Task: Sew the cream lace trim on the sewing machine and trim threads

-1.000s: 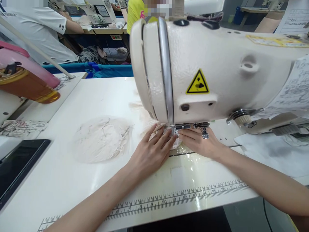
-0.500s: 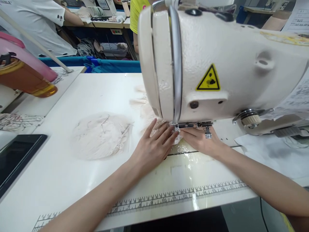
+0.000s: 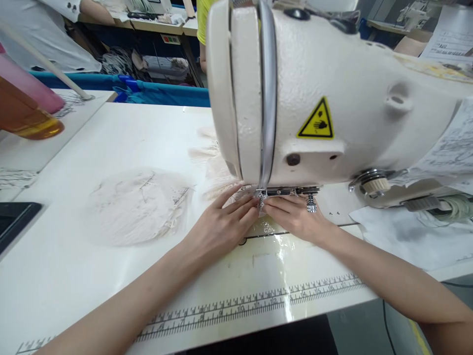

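Evidently, the left hand (image 3: pixel 223 219) and right hand (image 3: pixel 295 217) press on pale sheer fabric (image 3: pixel 217 181) beneath the sewing machine (image 3: pixel 354 113); whether either grips it, I can't tell. Left lies 1 similar bundle (image 3: pixel 136 209).

Gathered fabric (image 3: pixel 215 172): pale pinkish cream
Sewing machine (image 3: pixel 358 113): cream-white
Warning triangle (image 3: pixel 316 121): yellow, bordered black, black hand symbol
Oval fabric (image 3: pixel 136 212): pale pinkish cream with thin dark lines
Tabletop (image 3: pixel 70 276): white
Ruler strip (image 3: pixel 236 314): black ticks and numerals on white
Bottle (image 3: pixel 33 85): pink
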{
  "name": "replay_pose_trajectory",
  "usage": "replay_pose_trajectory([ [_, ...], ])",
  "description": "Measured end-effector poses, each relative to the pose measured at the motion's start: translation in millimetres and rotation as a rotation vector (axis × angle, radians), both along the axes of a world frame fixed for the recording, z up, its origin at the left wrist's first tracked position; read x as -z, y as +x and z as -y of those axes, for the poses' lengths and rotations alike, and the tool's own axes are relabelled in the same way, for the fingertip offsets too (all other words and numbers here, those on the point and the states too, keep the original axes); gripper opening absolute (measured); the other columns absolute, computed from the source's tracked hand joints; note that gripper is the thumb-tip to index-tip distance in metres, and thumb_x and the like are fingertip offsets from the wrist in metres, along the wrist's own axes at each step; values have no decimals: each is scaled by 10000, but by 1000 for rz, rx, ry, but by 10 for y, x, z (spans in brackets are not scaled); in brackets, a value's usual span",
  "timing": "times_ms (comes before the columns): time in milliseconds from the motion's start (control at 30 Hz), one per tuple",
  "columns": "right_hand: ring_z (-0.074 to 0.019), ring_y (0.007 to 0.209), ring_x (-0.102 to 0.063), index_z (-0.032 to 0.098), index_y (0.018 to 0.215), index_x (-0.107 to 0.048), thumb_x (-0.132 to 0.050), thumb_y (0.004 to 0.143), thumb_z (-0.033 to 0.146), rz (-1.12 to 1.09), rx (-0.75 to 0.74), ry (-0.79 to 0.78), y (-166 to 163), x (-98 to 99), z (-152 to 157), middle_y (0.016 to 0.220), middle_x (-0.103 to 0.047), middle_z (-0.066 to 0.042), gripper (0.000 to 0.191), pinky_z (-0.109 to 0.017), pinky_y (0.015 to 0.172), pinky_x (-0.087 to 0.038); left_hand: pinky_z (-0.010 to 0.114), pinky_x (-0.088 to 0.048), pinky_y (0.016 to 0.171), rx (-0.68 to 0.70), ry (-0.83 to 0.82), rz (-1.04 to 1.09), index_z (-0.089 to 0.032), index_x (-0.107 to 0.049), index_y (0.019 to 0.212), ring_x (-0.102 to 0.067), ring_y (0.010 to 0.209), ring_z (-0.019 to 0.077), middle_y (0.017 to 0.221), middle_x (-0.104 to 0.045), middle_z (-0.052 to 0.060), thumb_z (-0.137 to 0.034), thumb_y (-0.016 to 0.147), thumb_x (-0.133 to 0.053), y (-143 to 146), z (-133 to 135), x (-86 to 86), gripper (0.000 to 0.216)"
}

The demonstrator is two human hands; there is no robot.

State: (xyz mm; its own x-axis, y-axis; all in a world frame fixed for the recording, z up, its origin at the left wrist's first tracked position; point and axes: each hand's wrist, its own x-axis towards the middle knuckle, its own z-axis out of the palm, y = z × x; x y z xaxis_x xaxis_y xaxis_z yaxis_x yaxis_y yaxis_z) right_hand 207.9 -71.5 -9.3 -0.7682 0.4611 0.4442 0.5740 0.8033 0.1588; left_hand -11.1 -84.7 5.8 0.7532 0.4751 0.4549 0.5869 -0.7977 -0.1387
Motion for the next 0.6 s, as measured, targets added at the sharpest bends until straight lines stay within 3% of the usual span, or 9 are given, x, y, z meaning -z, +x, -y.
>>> replay_pose_trajectory([
  [300, -149, 996, -575, 215, 964, -620, -480, 924, 86, -119, -33, -170, -54, 27, 37, 1032, -679, -13, 195, -313, 856, -466, 454, -398, 1020, -121, -53, 58, -166, -573, 935, -662, 1012, 233, 1082, -714, 71, -74, 821, -470, 28, 45, -41, 179],
  [367, -152, 958, -581, 206, 927, -600, -478, 937, 142, -180, -55, -226, -67, 21, 46, 946, -673, -11, 138, -316, 830, -469, 442, -421, 936, -170, -126, 108, -178, -529, 877, -665, 928, 238, 998, -713, 63, -81, 756, -494, 28, 72, -43, 159],
  [500, -163, 908, -589, 185, 945, -562, -490, 927, 173, -279, -148, -304, -76, 30, 62, 867, -639, -15, 75, -348, 845, -487, 399, -395, 848, -172, -279, 165, -184, -461, 900, -624, 652, 153, 835, -688, 7, -93, 758, -480, 18, 113, -60, 170],
  [600, -166, 888, -600, 177, 1034, -562, -503, 913, 137, -309, -191, -294, -81, 32, 70, 849, -647, -9, 140, -399, 927, -482, 391, -370, 841, -167, -319, 152, -168, -471, 950, -611, 629, 136, 833, -685, -1, -148, 796, -503, 10, 131, -91, 159],
])
